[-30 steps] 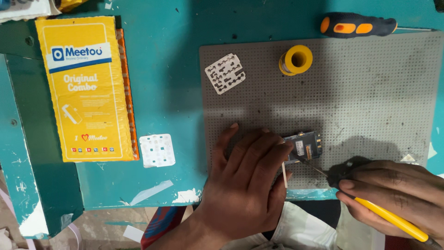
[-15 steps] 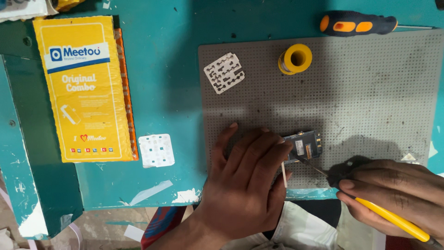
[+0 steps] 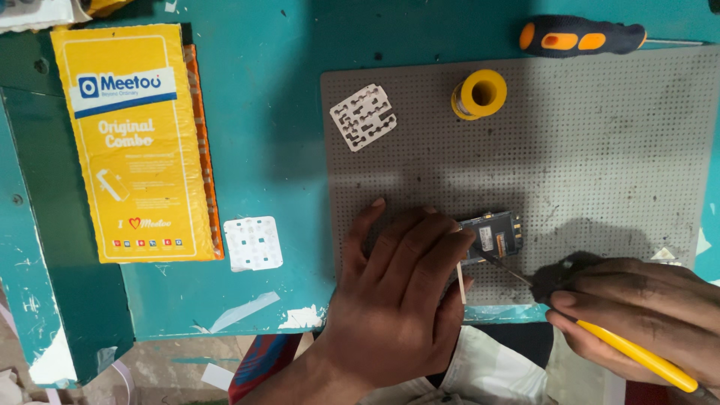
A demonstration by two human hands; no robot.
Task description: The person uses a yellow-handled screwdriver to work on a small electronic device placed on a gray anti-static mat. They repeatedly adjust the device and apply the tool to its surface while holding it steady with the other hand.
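Note:
My left hand [image 3: 401,289] lies flat on the grey dotted mat [image 3: 600,165], its fingers pressing down a small dark circuit board [image 3: 495,232] and pinching a thin pale stick [image 3: 460,281]. My right hand [image 3: 637,315] grips a yellow-handled tool [image 3: 637,352] like a pen at the mat's near right. The tool's dark metal tip [image 3: 499,266] touches the near edge of the board.
On the mat stand a yellow spool [image 3: 480,94] and a white keypad sheet [image 3: 364,116]. An orange-and-black screwdriver [image 3: 581,36] lies at the far edge. A yellow flat package [image 3: 131,142] and a white square keypad [image 3: 253,244] rest on the teal table [image 3: 262,97].

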